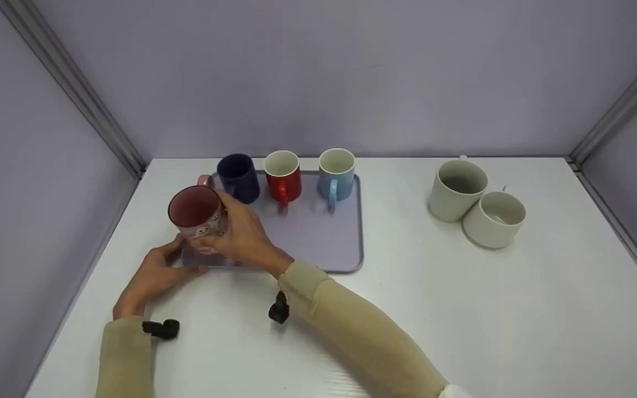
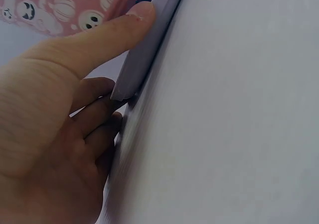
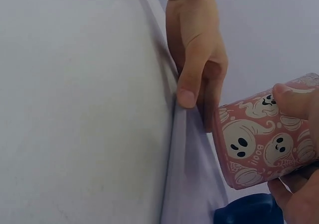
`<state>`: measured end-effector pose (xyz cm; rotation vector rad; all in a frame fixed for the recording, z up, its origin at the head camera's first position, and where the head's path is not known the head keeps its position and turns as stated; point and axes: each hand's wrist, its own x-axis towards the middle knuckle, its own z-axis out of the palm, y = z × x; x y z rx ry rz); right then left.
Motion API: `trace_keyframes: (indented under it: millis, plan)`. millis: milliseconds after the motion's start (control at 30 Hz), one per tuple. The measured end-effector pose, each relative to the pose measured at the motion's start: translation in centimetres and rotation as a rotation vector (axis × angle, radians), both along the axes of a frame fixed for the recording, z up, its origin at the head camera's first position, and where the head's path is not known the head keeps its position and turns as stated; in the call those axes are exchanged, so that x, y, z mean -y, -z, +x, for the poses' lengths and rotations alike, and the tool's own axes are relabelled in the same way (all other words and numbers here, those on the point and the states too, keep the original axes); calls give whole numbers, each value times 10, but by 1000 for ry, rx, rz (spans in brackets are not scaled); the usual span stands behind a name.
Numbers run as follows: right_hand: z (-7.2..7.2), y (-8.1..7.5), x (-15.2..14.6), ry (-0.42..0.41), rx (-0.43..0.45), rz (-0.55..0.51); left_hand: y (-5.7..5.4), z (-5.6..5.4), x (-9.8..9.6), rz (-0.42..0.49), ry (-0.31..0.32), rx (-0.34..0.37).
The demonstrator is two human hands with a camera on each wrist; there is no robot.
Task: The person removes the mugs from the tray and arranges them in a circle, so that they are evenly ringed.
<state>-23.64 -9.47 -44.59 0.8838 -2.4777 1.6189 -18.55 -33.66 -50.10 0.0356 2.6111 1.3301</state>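
My right hand (image 1: 244,232) grips a pink mug (image 3: 266,144) with a ghost and pumpkin print and a dark red inside. The mug is over the left front part of a light purple tray (image 1: 318,243); whether its base touches the tray I cannot tell. My left hand (image 1: 155,273) holds the tray's left front corner, its thumb (image 2: 134,25) on the rim and its other fingers curled by the side. On the tray's back part stand a dark blue mug (image 1: 246,185), a red mug (image 1: 291,185) and a light blue mug (image 1: 343,185), all upright.
Two off-white mugs, a taller one (image 1: 448,199) and a shorter, wider one (image 1: 487,229), stand side by side on the right of the white table (image 1: 407,309). Pale walls (image 1: 351,83) enclose the table at the back and sides.
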Motion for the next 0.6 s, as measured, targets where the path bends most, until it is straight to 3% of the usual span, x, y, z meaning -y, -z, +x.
trace_keyframes:
  millis: [367, 600]
  plan:
    - [27, -45, -42, -89, -103, -11, -1, 1, 2, -49, 2, -7]
    - [40, -56, -91, -103, -149, -23, 0, -1, -2, -20, 14, 8]
